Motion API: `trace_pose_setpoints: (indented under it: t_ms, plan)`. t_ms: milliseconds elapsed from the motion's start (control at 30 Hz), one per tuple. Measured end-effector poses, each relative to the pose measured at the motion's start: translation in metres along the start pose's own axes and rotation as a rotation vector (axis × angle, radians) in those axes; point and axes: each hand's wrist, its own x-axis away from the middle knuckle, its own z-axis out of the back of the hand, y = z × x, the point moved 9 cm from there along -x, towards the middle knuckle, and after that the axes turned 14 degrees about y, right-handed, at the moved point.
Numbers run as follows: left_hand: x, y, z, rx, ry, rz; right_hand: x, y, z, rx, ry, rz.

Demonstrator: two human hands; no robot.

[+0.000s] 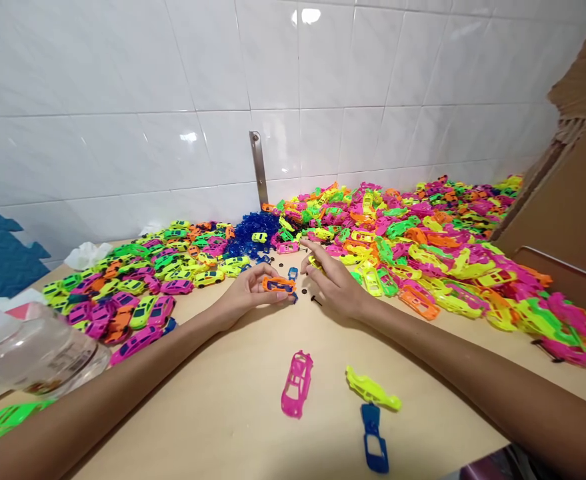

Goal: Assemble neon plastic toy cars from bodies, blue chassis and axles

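My left hand (247, 293) grips an orange toy car body (279, 285), with thumb and fingers on its sides. A small blue piece (293, 273) lies just beyond it on the table. My right hand (337, 283) is at the near edge of the heap of car bodies, fingers apart and index finger stretched forward. A bit of yellow plastic (315, 262) shows between its fingers and thumb; whether they touch it is unclear. Between the hands lie a black axle (316, 301) and a small black wheel (304, 291).
Colourful car bodies (453, 260) are heaped at right, assembled toy cars (177, 287) at left, blue parts (253, 233) between them. Nearer lie a pink body (297, 385), yellow body (373, 389) and blue part (374, 440). A plastic jar (47, 353) and cardboard (567, 180) flank the table.
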Motion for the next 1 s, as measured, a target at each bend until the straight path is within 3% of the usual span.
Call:
trace_pose_setpoints:
  t_ms: [267,400,600,800,1000]
  plan:
    - [-0.002,0.001,0.002,-0.106,0.019,-0.064,0.001,0.001,-0.006,-0.152,-0.041,-0.016]
    - [-0.003,0.003,0.003,-0.12,0.045,-0.08,-0.001,-0.005,-0.003,-0.1,-0.008,0.052]
    - [-0.004,0.002,0.003,-0.133,0.055,-0.076,0.0,0.012,-0.011,-0.402,-0.021,-0.221]
    - [-0.003,0.001,0.002,-0.118,0.04,-0.07,-0.004,0.02,-0.009,-0.44,0.004,-0.249]
    - [-0.003,0.001,0.002,-0.128,0.049,-0.057,0.001,0.023,-0.017,-0.42,-0.066,-0.311]
